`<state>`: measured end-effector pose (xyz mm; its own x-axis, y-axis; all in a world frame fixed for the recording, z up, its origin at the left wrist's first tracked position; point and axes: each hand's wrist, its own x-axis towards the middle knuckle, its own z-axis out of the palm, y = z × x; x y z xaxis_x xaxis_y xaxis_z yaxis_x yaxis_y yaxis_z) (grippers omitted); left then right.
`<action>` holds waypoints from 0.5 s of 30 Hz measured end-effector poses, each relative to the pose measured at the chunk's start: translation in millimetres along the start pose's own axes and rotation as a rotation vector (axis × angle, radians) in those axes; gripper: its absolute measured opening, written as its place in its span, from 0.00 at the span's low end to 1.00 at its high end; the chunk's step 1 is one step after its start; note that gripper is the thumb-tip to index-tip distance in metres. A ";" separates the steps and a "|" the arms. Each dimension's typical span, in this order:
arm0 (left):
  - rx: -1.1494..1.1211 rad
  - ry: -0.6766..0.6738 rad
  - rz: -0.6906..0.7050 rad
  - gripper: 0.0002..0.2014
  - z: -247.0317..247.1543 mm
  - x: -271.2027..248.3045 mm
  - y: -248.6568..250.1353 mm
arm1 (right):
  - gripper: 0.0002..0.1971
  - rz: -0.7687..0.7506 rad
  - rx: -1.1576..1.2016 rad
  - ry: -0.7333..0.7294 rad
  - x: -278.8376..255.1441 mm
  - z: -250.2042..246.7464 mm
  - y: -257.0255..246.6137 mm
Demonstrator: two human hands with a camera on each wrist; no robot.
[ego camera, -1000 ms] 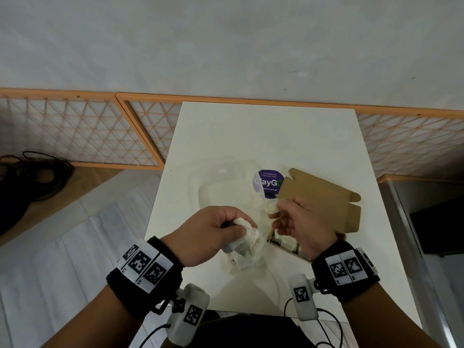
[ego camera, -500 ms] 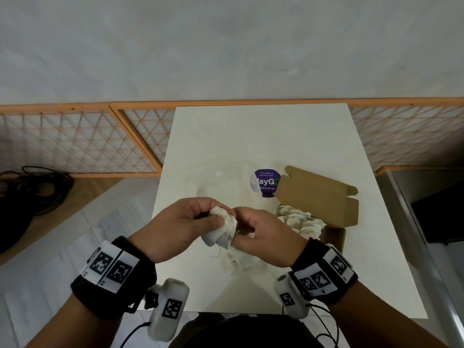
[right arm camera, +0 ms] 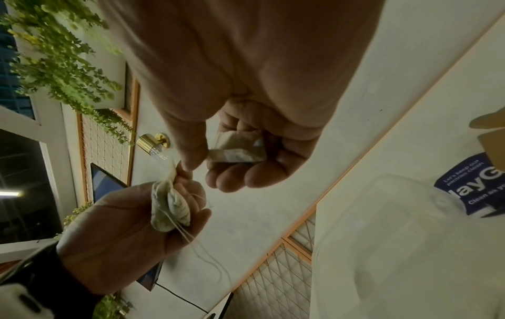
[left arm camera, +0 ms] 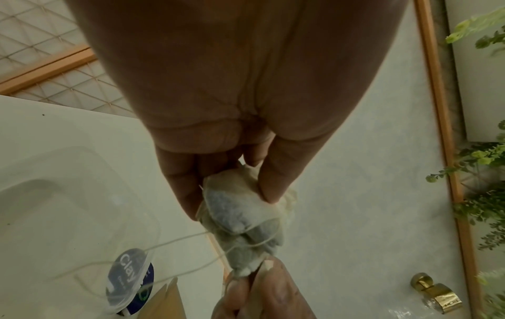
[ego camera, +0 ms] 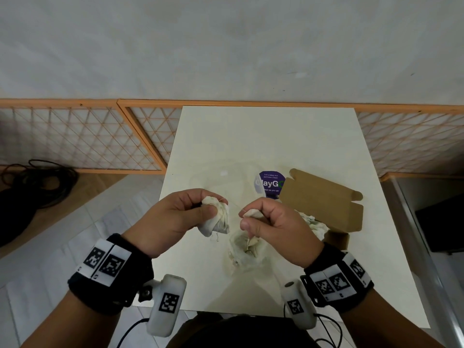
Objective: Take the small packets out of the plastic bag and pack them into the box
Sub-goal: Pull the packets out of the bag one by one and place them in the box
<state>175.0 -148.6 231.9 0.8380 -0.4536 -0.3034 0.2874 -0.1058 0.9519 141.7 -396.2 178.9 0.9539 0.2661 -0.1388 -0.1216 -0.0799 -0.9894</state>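
Above the table (ego camera: 288,136), our left hand (ego camera: 173,217) grips bunched packets (ego camera: 218,219); our right hand (ego camera: 271,222) pinches one packet (right arm camera: 236,146): light, soft, strings snag, so we grasp bodies.

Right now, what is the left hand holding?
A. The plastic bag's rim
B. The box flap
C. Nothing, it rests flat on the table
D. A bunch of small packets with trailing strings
D: the left hand grips a bunch of small packets, their strings hanging loose, raised above the table.
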 end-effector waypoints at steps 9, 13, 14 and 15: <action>0.015 0.004 0.002 0.09 2.3 2.7 4.0 | 0.12 0.059 0.020 -0.044 -4.5 -3.5 -4.7; 0.083 0.047 0.024 0.06 0.7 4.0 5.2 | 0.03 0.030 -0.009 -0.030 -6.6 -3.3 -0.8; 0.121 0.068 0.022 0.05 0.6 4.5 4.8 | 0.02 0.013 0.004 -0.021 -7.2 -3.6 -2.1; 0.158 0.088 0.013 0.06 1.0 5.3 3.8 | 0.03 -0.008 0.019 -0.010 -7.9 -4.2 -4.1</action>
<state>180.1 -152.3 234.0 0.8807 -0.3771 -0.2865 0.2052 -0.2415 0.9485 135.8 -402.0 184.2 0.9522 0.2758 -0.1310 -0.1193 -0.0591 -0.9911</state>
